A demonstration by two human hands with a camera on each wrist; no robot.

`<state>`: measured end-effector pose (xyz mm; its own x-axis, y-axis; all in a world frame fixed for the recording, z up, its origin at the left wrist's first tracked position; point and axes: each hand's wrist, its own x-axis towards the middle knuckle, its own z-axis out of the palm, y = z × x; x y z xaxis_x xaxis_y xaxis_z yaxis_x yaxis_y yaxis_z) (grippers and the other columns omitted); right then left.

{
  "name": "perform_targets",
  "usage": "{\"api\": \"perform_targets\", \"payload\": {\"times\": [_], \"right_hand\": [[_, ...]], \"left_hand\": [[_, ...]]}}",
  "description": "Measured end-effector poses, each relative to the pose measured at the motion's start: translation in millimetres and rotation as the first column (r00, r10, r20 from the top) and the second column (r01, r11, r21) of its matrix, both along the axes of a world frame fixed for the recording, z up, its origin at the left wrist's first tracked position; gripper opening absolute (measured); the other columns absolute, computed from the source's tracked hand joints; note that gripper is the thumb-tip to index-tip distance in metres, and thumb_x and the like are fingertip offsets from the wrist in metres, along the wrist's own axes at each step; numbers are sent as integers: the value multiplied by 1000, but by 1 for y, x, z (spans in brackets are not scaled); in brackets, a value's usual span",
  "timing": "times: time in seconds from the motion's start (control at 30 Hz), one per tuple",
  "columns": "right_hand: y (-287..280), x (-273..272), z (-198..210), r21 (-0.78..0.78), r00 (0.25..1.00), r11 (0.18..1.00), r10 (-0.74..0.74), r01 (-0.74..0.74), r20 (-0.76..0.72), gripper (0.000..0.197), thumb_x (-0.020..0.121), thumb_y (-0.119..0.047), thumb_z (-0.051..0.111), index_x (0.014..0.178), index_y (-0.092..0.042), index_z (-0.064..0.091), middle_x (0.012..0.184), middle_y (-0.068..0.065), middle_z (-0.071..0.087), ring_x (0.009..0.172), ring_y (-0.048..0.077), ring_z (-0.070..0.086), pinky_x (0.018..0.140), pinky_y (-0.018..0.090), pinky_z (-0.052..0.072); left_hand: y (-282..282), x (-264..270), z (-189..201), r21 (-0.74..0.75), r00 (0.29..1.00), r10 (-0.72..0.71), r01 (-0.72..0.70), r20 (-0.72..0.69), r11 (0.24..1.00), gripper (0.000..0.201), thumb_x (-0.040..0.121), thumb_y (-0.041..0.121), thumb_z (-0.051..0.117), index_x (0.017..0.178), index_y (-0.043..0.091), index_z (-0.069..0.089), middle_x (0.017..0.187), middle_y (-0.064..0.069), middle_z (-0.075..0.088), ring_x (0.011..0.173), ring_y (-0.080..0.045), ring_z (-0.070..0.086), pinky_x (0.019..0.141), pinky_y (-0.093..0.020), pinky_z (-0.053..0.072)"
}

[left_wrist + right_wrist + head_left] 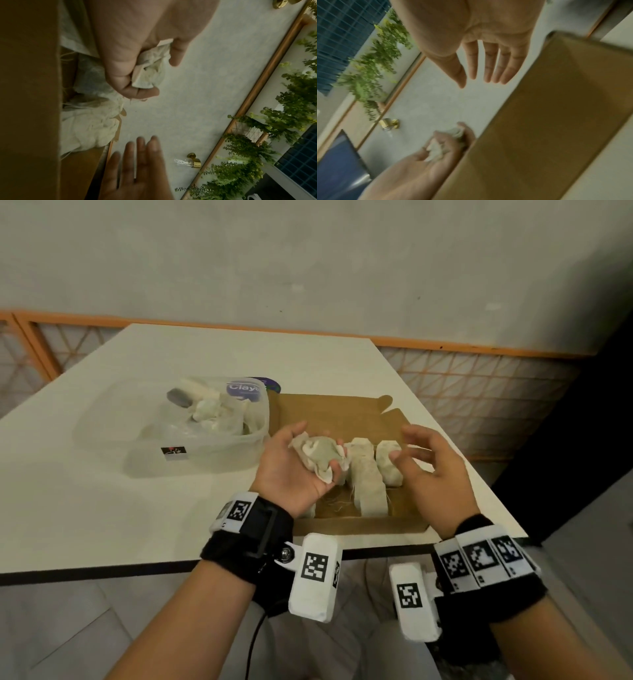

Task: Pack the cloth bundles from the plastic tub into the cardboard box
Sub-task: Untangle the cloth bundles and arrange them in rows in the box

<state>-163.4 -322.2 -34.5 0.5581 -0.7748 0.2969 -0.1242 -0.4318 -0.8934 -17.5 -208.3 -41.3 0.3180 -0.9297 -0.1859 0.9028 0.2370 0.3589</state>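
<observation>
we see the left hand (pixel 291 470) palm up, fingers curled round a crumpled cloth bundle (pixel 320 455), held over the cardboard box (pixel 342 412). right hand (pixel 435 470) at its 3 o'clock, fingers spread and relaxed, holding nothing. two bundles (pixel 368 474) lie in the box; plastic tub (pixel 209 453) at the box's 9 o'clock holds more.

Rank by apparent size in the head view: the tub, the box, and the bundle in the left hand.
1. Box, though the hands hide part of it.
2. Tub; it looks close to the box, so that order is unsure.
3. Bundle held in the left hand, plainly smallest.
</observation>
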Motion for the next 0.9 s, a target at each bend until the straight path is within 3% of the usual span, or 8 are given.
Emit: {"api": "perform_targets", "payload": {"times": [0.07,0.17,0.33,0.5,0.63,0.73,0.83,0.9], "right_hand": [[17,14,1,15,987,989,147,-148,59,30,81,-16,68,106,-30,59,102,-6,58,84,2,54,72,8,45],[34,32,-8,-44,956,955,293,-294,-16,37,72,-20,77,98,-40,59,103,-5,54,83,-3,50,73,9,42],[35,40,-18,-75,959,956,281,-284,-43,44,71,-12,77,103,-33,55,104,-10,52,84,-13,48,79,5,40],[21,35,-20,176,954,947,234,-267,188,24,83,-2,63,92,-24,64,90,-5,68,79,0,61,70,14,48],[16,35,-13,490,907,806,127,-330,402,13,87,-4,58,85,-17,62,81,1,68,69,11,62,54,19,48],[15,35,-12,516,904,783,135,-349,406,13,88,-5,55,90,-16,62,80,4,67,65,9,62,51,18,47],[14,36,-13,536,918,775,141,-335,370,12,88,-6,57,93,-16,59,80,5,67,66,11,62,51,18,48],[13,36,-13,553,915,759,137,-343,380,10,88,-8,57,96,-15,57,86,8,66,72,15,62,57,21,53]], "left_hand": [[0,1,-3,17,1000,10,-10,-24,1000,40,90,35,37,85,3,59,90,-15,61,87,-26,56,64,-29,51],[-2,0,-3,42,1000,-17,17,-4,999,38,93,29,29,108,4,53,114,-19,60,102,-30,55,92,-36,47],[-1,-4,0,63,996,-50,45,78,997,29,96,22,31,106,9,55,95,-16,61,87,-29,59,63,-35,59],[-1,-4,-2,110,987,-76,60,144,992,29,96,20,33,105,9,58,100,-12,67,89,-23,64,71,-31,56],[-4,-3,-6,176,991,-36,13,131,984,20,93,15,36,102,12,53,113,-11,60,91,-22,58,58,-24,53],[-6,-5,-6,221,975,-48,-1,216,975,19,94,25,43,99,13,57,101,-7,59,73,-14,53,46,-17,45],[-7,-9,-7,251,900,-103,-8,423,968,39,80,45,62,106,15,62,84,0,60,64,-7,48,44,-13,37],[-8,-12,-9,249,843,-118,-20,525,968,39,73,36,68,106,15,63,82,2,58,62,-4,44,45,-11,33]]}}
